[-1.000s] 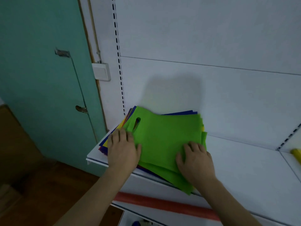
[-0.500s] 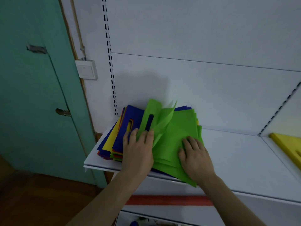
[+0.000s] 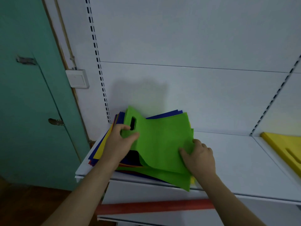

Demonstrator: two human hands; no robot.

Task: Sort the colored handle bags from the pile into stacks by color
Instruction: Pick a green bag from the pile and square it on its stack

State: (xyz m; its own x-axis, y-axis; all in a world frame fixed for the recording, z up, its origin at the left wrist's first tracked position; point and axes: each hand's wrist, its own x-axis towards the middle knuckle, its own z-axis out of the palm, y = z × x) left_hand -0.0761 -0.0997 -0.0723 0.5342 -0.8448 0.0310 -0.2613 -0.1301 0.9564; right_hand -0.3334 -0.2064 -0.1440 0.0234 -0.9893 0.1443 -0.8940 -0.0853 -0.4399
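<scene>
Pinched by the left hand [image 3: 120,141] near its handle slot and the right hand [image 3: 199,156] lower right, the green bag [image 3: 161,141] appears light, floppy, best gripped at edges.

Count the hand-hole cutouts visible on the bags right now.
2. One is the dark slot in the lifted green bag near the left hand; one is the slot in the yellow bag at far right. Others in the pile may be hidden.

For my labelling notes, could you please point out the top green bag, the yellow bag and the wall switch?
top green bag [image 3: 160,144], head view, middle of its face.
yellow bag [image 3: 284,148], head view, flat upper surface.
wall switch [image 3: 77,78], head view, centre of plate.
</scene>
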